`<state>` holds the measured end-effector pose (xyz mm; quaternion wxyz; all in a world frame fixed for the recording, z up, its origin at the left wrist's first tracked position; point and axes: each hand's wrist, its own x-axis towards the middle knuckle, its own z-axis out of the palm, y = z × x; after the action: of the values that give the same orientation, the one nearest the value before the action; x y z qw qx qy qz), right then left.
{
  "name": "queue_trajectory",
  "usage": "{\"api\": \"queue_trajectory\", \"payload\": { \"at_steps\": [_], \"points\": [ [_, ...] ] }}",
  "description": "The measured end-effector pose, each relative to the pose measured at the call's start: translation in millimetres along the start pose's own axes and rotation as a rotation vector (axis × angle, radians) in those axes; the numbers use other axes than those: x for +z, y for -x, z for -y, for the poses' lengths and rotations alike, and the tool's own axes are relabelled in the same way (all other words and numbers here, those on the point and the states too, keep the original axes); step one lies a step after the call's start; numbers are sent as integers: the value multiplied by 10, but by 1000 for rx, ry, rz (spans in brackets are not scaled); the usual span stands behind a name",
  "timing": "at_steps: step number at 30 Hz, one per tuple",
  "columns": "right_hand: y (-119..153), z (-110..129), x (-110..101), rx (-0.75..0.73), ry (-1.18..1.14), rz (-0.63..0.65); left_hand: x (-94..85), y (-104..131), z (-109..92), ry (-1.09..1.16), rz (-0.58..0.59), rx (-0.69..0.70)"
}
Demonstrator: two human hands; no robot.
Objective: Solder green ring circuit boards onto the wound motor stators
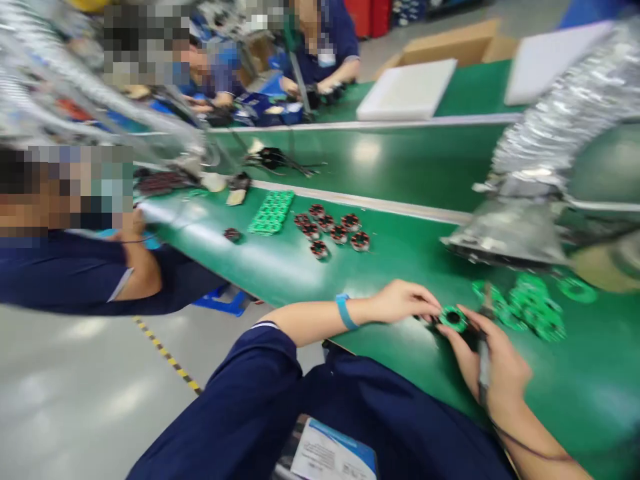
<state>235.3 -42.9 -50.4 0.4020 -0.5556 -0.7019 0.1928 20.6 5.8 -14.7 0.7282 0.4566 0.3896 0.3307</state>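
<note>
Over the near edge of the green bench, my left hand is closed, its fingertips pinching the left side of a green ring-shaped circuit board. A dark part shows by those fingertips, too blurred to make out. On the other side, the thumb and forefinger of my right hand grip the same ring. A soldering iron also lies in my right hand, its tip pointing away from me and its cord trailing along my forearm. Just beyond that hand lies a pile of loose green ring boards.
Several copper-wound motor stators sit mid-bench beside a green board panel. A fume hood on a silver duct hangs at right. A co-worker's arm is at left; other people work across the bench. White foam blocks lie behind.
</note>
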Motion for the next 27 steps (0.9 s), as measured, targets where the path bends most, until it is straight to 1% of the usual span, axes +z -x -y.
{"api": "queue_trajectory", "payload": {
  "at_steps": [2, 5, 8, 11, 16, 18, 21, 24, 27],
  "points": [
    [-50, 152, -64, -50, 70, 5, 10, -22, -64, -56, -14, 12],
    [-150, 250, -154, -216, 63, -36, -22, -116, -172, -160, 33, 10],
    [-199, 293, -237, -364, 50, 54, -43, -167, -232, -229, 96, -14],
    [-202, 317, -273, -433, 64, 137, -38, -156, -220, -219, 106, -4],
    [-190, 315, -272, -414, 48, 144, -7, -105, -138, -175, 17, 75],
    [-188, 333, -303, -394, 45, 139, -4, -92, -134, -166, 15, 86],
    [-177, 395, -412, -347, 21, 90, -25, -94, -165, -175, 43, 41],
    [-144, 488, -570, -260, -26, 40, -54, -112, -209, -184, 69, -22],
    [-105, 578, -702, -219, -96, 27, -60, -122, -241, -193, 66, -48]
  ]
}}
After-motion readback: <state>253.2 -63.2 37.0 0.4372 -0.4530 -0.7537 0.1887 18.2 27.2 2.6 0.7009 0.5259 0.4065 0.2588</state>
